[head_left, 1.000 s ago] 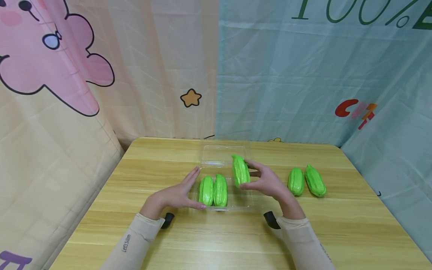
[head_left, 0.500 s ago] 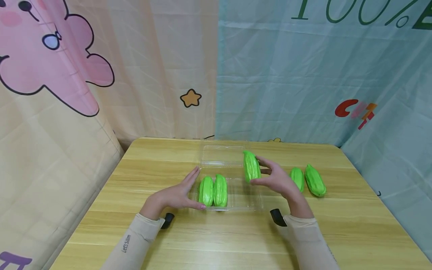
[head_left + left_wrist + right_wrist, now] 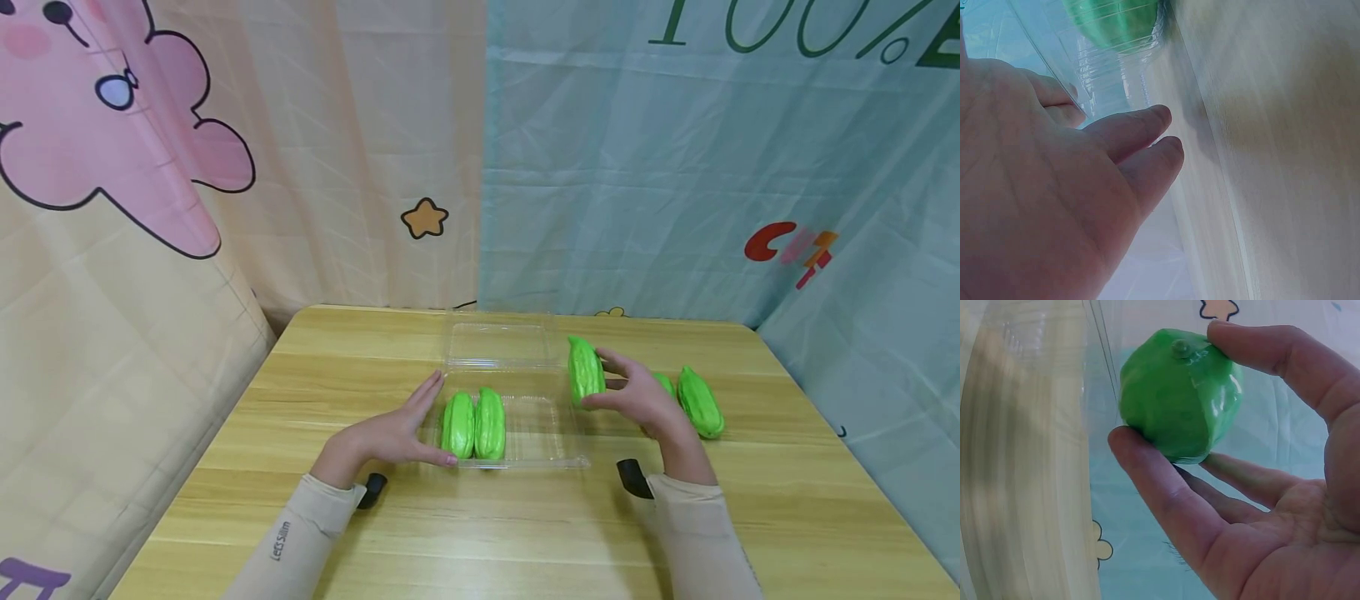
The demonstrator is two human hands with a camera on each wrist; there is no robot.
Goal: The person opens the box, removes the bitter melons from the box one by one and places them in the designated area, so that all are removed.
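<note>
My right hand (image 3: 641, 400) pinches a green, ridged bitter melon (image 3: 586, 372) between thumb and fingers, raised at the right edge of a clear plastic clamshell box (image 3: 543, 429). In the right wrist view the melon's rounded end (image 3: 1172, 400) faces the camera, with fingertips on opposite sides. Two more melons, a left one (image 3: 458, 425) and its neighbour (image 3: 491, 423), lie side by side in the box's left half. Along the box's left side my left hand (image 3: 393, 432) spreads its straight fingers, the thumb at the front corner. In the left wrist view those fingers (image 3: 1141, 128) lie beside the clear wall.
The box's lid (image 3: 498, 342) lies folded back toward the table's far edge. On the right of the wooden table (image 3: 480, 533) rest a bitter melon (image 3: 701, 402) and another (image 3: 664, 383), partly hidden behind my right hand. Printed curtains (image 3: 675, 183) hang behind the table.
My right hand has moved to the right with the bitter melon, from over the box's right half to its right edge. My left hand and the two melons in the box have stayed put.
</note>
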